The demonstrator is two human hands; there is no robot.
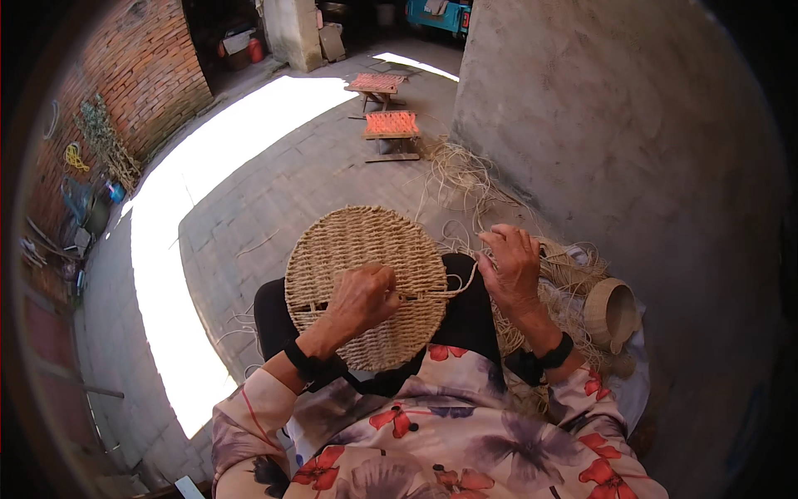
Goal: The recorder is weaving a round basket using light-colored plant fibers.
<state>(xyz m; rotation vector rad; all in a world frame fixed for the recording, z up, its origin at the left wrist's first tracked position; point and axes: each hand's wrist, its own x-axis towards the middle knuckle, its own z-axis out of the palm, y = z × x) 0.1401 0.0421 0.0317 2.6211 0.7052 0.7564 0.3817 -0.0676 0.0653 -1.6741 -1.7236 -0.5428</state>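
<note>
A round woven straw mat (pixel 357 249) rests on my lap, over dark trousers. My left hand (pixel 362 297) lies on the mat's lower right part, fingers pinched on the weave near its edge. My right hand (pixel 511 266) is just right of the mat, gripping a pale straw strand (pixel 465 283) that runs from the mat's right edge up into the fingers. Both wrists wear black bands.
A heap of loose straw (pixel 565 274) and a small round woven basket (pixel 611 312) lie at my right. More straw (pixel 461 175) trails along the grey wall (pixel 615 133). Two small stools with orange woven seats (pixel 391 125) stand ahead on the paved yard. A brick wall (pixel 137 75) is at the left.
</note>
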